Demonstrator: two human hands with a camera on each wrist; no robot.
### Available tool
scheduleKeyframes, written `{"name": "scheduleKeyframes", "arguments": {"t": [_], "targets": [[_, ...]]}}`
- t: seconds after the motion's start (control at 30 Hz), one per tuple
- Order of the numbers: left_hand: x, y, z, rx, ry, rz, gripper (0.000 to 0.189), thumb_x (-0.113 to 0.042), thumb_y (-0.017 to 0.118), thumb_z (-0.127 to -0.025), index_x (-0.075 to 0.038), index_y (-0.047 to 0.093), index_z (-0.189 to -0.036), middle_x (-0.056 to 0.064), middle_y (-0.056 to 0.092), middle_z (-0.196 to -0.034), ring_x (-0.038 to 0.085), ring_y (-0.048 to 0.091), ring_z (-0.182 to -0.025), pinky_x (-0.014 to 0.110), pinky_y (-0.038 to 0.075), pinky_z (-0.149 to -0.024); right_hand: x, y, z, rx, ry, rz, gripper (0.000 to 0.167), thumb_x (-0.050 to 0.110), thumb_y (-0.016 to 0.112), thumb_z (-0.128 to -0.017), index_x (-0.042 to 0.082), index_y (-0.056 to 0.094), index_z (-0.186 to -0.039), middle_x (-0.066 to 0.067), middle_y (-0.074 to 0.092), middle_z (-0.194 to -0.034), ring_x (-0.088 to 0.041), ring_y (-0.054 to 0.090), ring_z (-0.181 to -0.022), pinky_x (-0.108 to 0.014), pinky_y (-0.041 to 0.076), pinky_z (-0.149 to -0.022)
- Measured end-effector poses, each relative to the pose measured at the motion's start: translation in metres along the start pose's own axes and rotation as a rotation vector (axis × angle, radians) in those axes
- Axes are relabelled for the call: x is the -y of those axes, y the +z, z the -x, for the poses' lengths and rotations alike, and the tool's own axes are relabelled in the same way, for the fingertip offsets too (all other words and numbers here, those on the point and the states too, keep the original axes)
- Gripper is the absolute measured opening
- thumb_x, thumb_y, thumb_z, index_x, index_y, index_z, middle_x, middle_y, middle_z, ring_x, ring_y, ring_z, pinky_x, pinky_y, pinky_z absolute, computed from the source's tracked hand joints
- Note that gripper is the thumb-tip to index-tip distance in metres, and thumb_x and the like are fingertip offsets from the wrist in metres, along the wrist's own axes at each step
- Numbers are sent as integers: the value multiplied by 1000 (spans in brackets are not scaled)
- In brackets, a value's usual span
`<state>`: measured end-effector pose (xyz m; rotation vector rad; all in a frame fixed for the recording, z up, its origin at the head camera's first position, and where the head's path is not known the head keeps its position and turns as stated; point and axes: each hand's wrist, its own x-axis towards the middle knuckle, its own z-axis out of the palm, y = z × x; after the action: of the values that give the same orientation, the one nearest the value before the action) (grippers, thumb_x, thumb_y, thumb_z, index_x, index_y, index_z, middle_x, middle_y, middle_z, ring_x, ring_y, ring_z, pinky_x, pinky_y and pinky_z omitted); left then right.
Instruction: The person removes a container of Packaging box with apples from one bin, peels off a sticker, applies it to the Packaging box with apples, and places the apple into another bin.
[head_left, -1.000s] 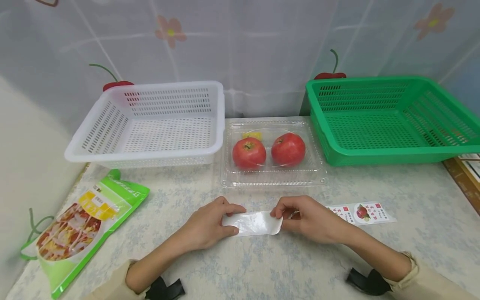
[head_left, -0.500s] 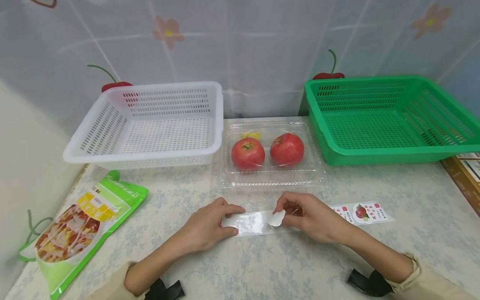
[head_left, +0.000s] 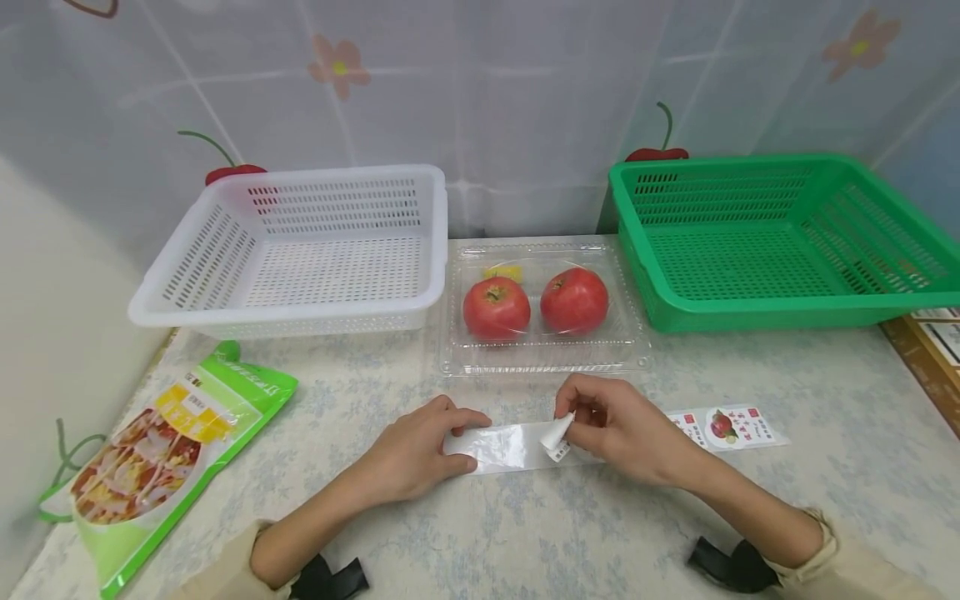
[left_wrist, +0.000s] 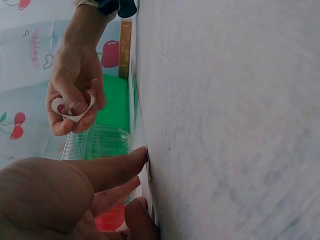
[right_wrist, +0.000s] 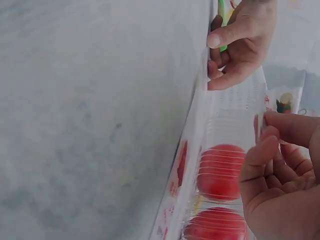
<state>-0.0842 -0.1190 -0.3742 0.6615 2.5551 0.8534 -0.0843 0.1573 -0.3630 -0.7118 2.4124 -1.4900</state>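
Observation:
In the head view my left hand (head_left: 417,450) rests on the shiny, bare left end of a sticker strip (head_left: 510,447), its fingertips pressing the strip to the table. My right hand (head_left: 618,429) pinches a white sticker (head_left: 557,437) by its edge; it curls up and shows print on its underside. The left wrist view shows this sticker (left_wrist: 74,110) bent between the right thumb and fingers, above the table. Farther right on the strip, printed stickers (head_left: 723,426) with a red fruit picture lie flat. My right forearm and hand cover part of the strip.
Behind the hands sits a clear plastic box (head_left: 547,367) with two red tomatoes (head_left: 497,308) inside. A white basket (head_left: 288,317) stands back left, a green basket (head_left: 795,307) back right. At left lies a green food bag (head_left: 180,467).
My right hand has lifted and curled the sticker's edge, from nearly flat to standing up off the strip, with its printed side now partly showing. The left hand has stayed in place.

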Motion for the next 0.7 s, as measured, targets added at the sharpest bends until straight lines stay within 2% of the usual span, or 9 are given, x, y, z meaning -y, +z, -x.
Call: {"name": "scheduleKeyframes", "arguments": {"t": [0.17,0.37,0.53,0.63,0.7], "targets": [[0,0,-1,-8,1,29,42,-18,78,-86,-18,66,-126,-5,51,-96,8,48,-64,28,41,-61,11,-3,-5,-84,35,-63,22,-12,62,-84,9,59,-92,-7,54,-63,-22,50,-49,-27,42,-44],[5,-2,0,-58,-9,116,34,-19,77,-86,-16,70,-119,-6,56,-94,10,50,-69,27,43,-62,22,-9,-15,-269,-54,-33,18,-9,65,-85,8,60,-91,-3,54,-65,-19,47,-52,-26,40,-47],[3,-8,2,-144,-36,213,17,-20,75,-88,-16,73,-104,-7,57,-81,11,50,-67,27,43,-59,30,-19,-32,-422,-112,-58,13,-10,65,-85,1,59,-89,-8,57,-67,-16,44,-50,-25,40,-47],[-4,-15,2,-221,-49,304,9,-25,75,-88,-18,73,-93,-4,52,-73,13,48,-65,26,40,-55,30,-29,-47,-464,-129,-53,10,-9,64,-86,-1,60,-88,-11,59,-68,-16,44,-48,-24,40,-45],[-8,-19,1,-297,-40,352,10,-27,75,-88,-18,73,-94,-1,50,-73,15,48,-67,26,40,-56,27,-35,-57,-476,-123,-41,8,-8,64,-86,-1,60,-88,-10,63,-72,-15,45,-48,-23,41,-45]]}}
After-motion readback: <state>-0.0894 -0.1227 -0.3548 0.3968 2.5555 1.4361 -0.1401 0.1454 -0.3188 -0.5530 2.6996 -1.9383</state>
